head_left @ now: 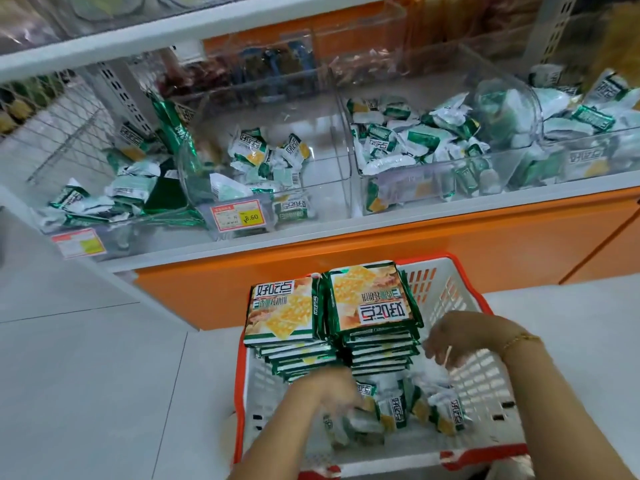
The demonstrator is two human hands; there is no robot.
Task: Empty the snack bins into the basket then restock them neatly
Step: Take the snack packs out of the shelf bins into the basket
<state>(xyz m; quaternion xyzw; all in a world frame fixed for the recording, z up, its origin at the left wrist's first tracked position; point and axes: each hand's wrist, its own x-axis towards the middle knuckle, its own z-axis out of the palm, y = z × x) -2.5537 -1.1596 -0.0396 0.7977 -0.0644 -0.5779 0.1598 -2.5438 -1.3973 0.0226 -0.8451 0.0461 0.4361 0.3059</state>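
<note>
The basket (453, 299) (white plastic walls, red rim) stands on the floor (86, 375) in front of the shelf unit's orange base panel (450, 251).

Basket contents:
- Far side: two stacks of large flat cracker packs, side by side and touching. The left stack (282, 311) has its top pack face up. The right stack (372, 299) is slightly taller.
- Near side: loose small packets (398, 410), green and white, in an unordered pile on the basket bottom.

Left hand (332, 389): reaches down into the loose small packets, in contact with them. It is motion-blurred, so I cannot tell whether it grips a packet.

Right hand (457, 337): positioned above the right half of the basket, just beside the right stack, fingers curled downward. It is blurred too, and I cannot tell whether anything is pinched. A thin bracelet (519, 341) sits on the wrist.

Three clear bins stand in a row on the shelf (415, 220):
- left bin (145, 230) — scattered small packets.
- middle bin (322, 161) — a small cluster of packets, with much of the bottom showing.
- right bin (519, 164) — a dense pile of packets.

A price tag (239, 214) is fixed on the front of the middle bin. A second tag (79, 243) is on the front of the left bin.
</note>
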